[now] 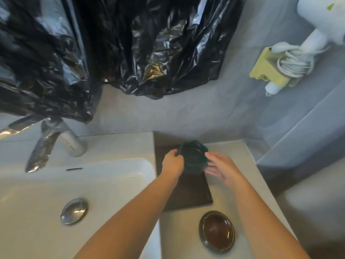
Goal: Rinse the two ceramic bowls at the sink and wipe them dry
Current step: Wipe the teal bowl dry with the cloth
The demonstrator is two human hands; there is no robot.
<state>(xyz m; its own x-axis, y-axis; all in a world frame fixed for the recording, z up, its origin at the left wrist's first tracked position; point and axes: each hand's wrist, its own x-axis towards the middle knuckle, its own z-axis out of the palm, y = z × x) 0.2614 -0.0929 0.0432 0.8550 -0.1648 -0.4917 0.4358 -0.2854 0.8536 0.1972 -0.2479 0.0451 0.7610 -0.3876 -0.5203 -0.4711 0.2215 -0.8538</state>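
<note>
Now both hands, left (172,162) gripping green bowl (194,156), right (223,168) open beside it

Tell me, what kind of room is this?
Probably a bathroom. There's a white sink with a shiny tap, and a white hair dryer hangs on the grey wall. Both hands hold a green bowl beside the sink.
</note>
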